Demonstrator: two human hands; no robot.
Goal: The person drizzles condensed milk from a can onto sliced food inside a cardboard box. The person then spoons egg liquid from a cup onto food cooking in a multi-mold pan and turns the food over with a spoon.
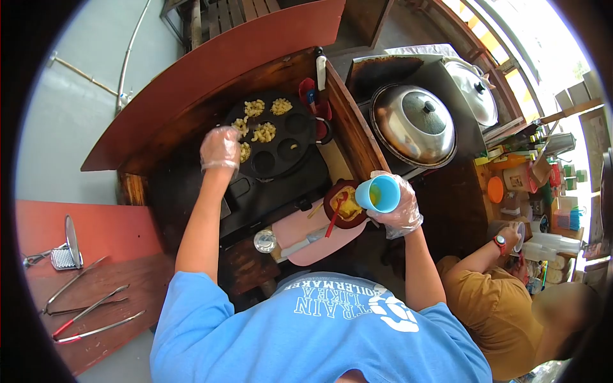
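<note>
A light-blue plastic cup (391, 195) containing yellowish liquid (375, 194) is gripped by the gloved right hand (402, 214), at 4 o'clock from the round black multi-well pan (276, 146). A dark-red round bowl (350, 223) with a red spoon (332, 224) sits near the cup's 9 o'clock. Several wells hold pale-yellow food clumps (264, 133). The gloved left hand (220, 148) has curled fingers at the pan's 9 o'clock edge; whether it grips anything cannot be determined. A domed steel lid (408, 121) stands at 3 o'clock.
</note>
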